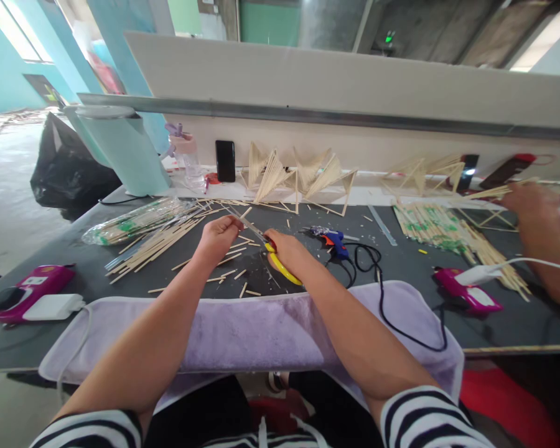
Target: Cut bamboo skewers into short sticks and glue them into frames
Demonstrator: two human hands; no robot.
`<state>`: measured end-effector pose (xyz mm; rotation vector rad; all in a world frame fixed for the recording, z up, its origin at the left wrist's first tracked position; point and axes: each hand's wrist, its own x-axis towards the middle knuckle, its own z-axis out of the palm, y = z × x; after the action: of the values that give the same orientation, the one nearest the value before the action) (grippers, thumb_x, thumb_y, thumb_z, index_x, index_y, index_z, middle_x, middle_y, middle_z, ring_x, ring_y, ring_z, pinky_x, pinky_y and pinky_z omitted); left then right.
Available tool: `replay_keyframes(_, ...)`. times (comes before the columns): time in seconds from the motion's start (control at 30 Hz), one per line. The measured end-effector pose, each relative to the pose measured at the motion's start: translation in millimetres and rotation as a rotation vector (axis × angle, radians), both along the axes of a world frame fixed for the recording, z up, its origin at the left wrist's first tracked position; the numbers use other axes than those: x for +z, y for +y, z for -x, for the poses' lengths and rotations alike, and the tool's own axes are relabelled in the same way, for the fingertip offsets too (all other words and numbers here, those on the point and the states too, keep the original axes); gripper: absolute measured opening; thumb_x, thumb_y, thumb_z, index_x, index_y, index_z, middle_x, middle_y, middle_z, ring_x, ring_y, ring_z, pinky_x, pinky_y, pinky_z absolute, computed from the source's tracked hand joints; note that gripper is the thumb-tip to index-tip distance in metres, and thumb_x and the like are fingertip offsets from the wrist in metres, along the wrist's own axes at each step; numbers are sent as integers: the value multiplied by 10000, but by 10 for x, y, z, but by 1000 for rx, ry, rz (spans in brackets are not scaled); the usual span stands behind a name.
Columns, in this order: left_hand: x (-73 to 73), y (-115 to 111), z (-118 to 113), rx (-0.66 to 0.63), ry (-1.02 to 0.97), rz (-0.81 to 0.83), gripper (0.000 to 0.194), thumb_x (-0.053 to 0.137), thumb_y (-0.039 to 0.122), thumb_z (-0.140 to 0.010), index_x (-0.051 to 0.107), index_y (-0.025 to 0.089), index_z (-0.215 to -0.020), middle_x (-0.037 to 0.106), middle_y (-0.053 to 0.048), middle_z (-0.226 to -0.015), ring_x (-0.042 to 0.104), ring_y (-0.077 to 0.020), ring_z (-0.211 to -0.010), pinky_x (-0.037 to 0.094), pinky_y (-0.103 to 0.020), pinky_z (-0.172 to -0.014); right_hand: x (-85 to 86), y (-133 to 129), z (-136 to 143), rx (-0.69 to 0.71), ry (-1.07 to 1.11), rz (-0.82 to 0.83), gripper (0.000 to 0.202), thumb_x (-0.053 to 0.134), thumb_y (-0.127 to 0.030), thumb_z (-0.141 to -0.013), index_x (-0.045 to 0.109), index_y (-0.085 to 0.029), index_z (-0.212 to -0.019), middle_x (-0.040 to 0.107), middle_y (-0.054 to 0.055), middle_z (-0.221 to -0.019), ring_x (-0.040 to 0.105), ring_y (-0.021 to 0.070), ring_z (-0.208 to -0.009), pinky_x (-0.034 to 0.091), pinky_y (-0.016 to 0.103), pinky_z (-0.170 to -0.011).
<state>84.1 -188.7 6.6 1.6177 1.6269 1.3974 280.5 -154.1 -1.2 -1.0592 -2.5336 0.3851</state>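
Observation:
Over the dark tabletop, my right hand (287,252) is closed on yellow-handled scissors (284,266), whose metal blades point up and left toward my other hand. My left hand (220,235) is pinched beside the blade tips; a thin strip seems to be at its fingertips, too small to make out. Short cut wooden sticks (233,252) lie scattered beneath and between my hands. Longer sticks (161,246) are in a loose pile to the left. A blue glue gun (336,244) rests right of the scissors, with its black cable curling toward me.
Stick frameworks (273,177) stand at the back by a phone (225,160) and a bottle (186,158). A pale green pitcher (121,149) is back left. Magenta power strips (40,286) lie at both sides. A lilac towel (261,333) covers the front edge. Another person's hand (532,202) works at right.

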Motion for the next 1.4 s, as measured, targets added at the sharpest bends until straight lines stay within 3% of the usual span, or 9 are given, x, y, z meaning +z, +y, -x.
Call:
replay_keyframes(0.27, 16, -31, -43, 174, 356, -84, 225, 443, 221, -778, 659, 168, -748, 617, 10, -655, 509, -100, -595, 368, -202, -590, -75, 15, 60, -52, -9, 54, 367, 536, -189, -700, 562, -212, -1065, 690, 65, -834, 627, 200, -731, 361, 241, -600)
replay_keyframes(0.73, 48, -40, -35, 185, 401, -55, 224, 443, 230, -793, 654, 183, -733, 606, 11, -644, 518, -112, -605, 366, -205, -607, -112, -4, 104, -73, 40, 128, 369, 543, -195, -692, 588, -228, -1057, 692, 46, -833, 625, 188, -722, 389, 227, -602)
replay_keyframes(0.93, 39, -50, -40, 212, 435, -56, 218, 437, 220, -792, 647, 188, -744, 617, 9, -660, 538, -118, -636, 361, -208, -617, -75, -33, 101, -82, -1, 76, 357, 543, -224, -720, 573, -229, -1076, 697, 64, -848, 634, 198, -734, 372, 236, -603)
replay_keyframes(1.4, 57, -96, -89, 321, 769, -41, 238, 404, 253, -854, 612, 202, -750, 644, -46, -715, 554, -159, -661, 292, -256, -593, -140, -42, 119, -98, 18, 40, 284, 529, -240, -743, 597, -231, -1019, 690, 56, -806, 630, 199, -710, 366, 240, -583)
